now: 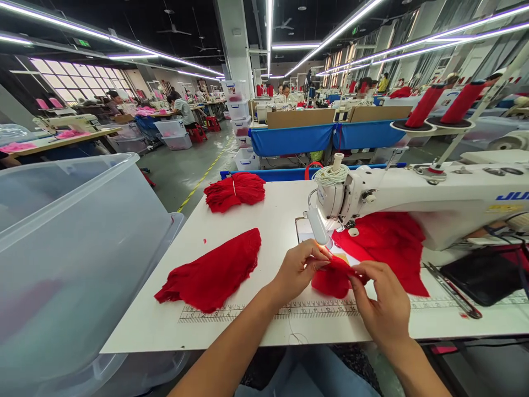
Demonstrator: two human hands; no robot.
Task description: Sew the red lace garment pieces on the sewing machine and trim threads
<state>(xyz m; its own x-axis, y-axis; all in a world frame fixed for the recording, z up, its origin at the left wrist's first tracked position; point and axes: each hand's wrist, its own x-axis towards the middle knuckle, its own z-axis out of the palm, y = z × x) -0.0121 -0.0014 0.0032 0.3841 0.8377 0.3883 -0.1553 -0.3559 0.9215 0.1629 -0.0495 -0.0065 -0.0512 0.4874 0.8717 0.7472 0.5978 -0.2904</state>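
Both of my hands pinch a small piece of red fabric [333, 278] just in front of the sewing machine [384, 193]. My left hand [300, 267] grips its upper left edge, close under the small lit lamp [317, 225]. On the other side, my right hand [382, 298] holds the right edge between thumb and fingers. The needle area is largely hidden by the lamp and my fingers. A larger red cloth [388, 248] lies under the machine arm. To the left, a folded red piece [215, 270] rests on the white table [136, 331].
A tied red bundle [235, 192] sits at the table's back left. Tweezers [452, 289] and a black pouch [483, 273] lie at the right. A large translucent bin [82, 259] stands against the left side. Red thread cones [425, 107] stand above the machine. Other people work farther back.
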